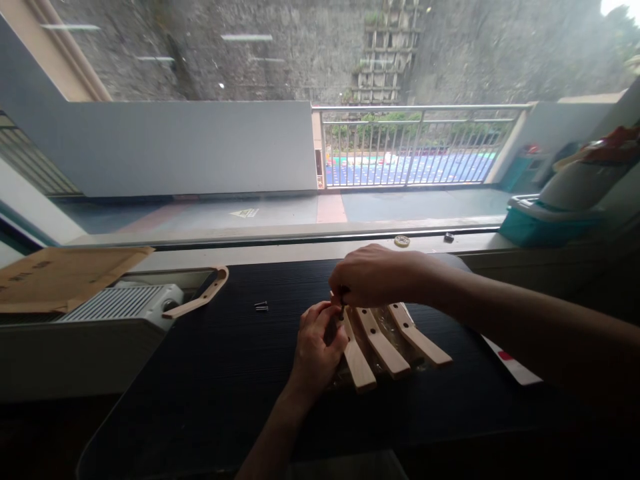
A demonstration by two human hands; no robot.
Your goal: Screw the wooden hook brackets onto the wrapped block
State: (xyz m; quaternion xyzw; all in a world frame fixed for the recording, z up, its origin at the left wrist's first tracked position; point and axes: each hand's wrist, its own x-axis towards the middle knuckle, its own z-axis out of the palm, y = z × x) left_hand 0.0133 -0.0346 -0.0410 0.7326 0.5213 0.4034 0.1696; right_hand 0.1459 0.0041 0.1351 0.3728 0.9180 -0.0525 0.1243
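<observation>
Three bent pale wooden pieces with dark holes lie side by side: a left piece (360,367), a middle piece (389,350) and a right piece (423,341). Clear plastic wrap (380,323) shows between them. My left hand (320,340) is closed around the upper end of the left piece, thumb against its side. Directly above, my right hand (373,275) is curled with the fingers pinched together over that end. Something small and dark with a thin shaft points down from its fingertips; its kind is unclear. Two metal screws (261,306) lie to the left.
Another bent wooden piece (203,299) rests at the left edge of the black table (215,380), beside a box with a cardboard flap (70,277). A roll of tape (401,241) is on the window sill. A red-and-white flat object (513,361) lies under my right forearm.
</observation>
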